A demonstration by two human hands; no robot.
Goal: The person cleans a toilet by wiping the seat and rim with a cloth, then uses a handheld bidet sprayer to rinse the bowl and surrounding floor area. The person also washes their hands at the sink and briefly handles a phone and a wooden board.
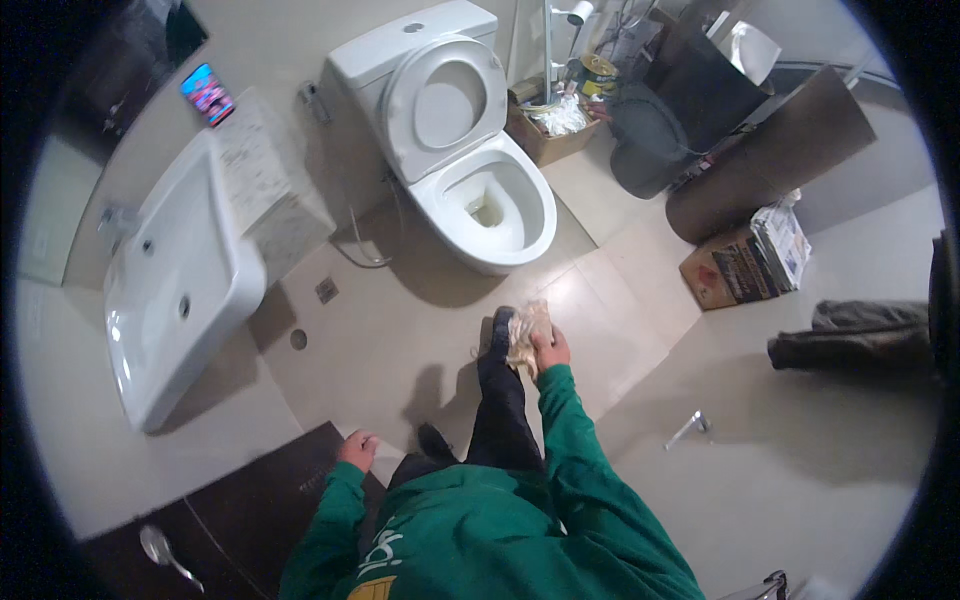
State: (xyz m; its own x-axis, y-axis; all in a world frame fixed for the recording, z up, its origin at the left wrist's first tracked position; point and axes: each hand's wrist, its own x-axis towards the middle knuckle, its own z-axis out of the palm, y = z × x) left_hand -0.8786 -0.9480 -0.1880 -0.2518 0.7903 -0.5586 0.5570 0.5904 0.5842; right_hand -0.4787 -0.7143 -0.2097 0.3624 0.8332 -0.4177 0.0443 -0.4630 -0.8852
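My right hand (551, 350) is closed on a crumpled, pale beige rag (525, 335) with loose strands. The rag hangs over the floor beside my dark shoe, in front of the white toilet (478, 215). The toilet's lid and seat are raised, and some yellowish water shows in the bowl. By the edge of the dark brown door (255, 510), my left hand (358, 450) is held low with its fingers loosely bent. Nothing shows in it, and whether it touches the door is unclear.
A white sink (180, 290) stands at the left, with a lit phone (207, 95) by its ledge. At the back right are a cardboard box (553, 145), a dark bucket (645, 150) and a brown cylinder (770, 150). A box of papers (735, 270) sits near the right wall.
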